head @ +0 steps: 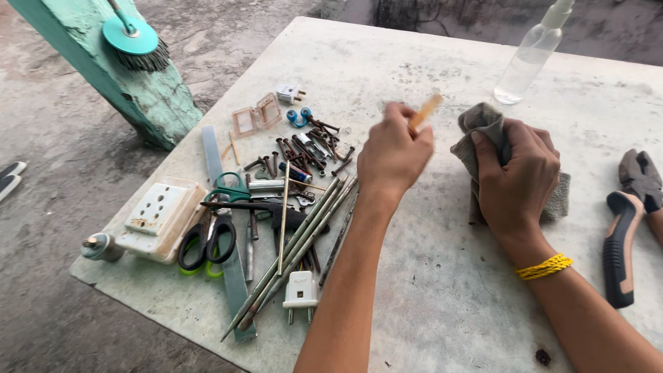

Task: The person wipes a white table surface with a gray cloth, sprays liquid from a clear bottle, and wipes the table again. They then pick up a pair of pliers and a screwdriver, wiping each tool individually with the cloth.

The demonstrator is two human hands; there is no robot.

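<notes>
At the centre of the frame the left hand (394, 153) is clenched around a small orange-handled tool (425, 112), whose blurred tip sticks out above the knuckles. Just to its right, the right hand (516, 178) is closed on a grey cloth (483, 128), which is pressed against the pale table (442, 290); a yellow band (544, 266) is worn at that wrist. Left of centre a heap of screws (314, 145), long metal rods (304, 238), 2 pairs of scissors (210, 238), a white plug (301, 290) and a white socket plate (157, 214) is spread. Pliers (628, 228) with black and orange grips are seen at the right edge, and a clear spray bottle (528, 59) stands at the upper right. A teal brush (135, 41) is seen at the upper left.
</notes>
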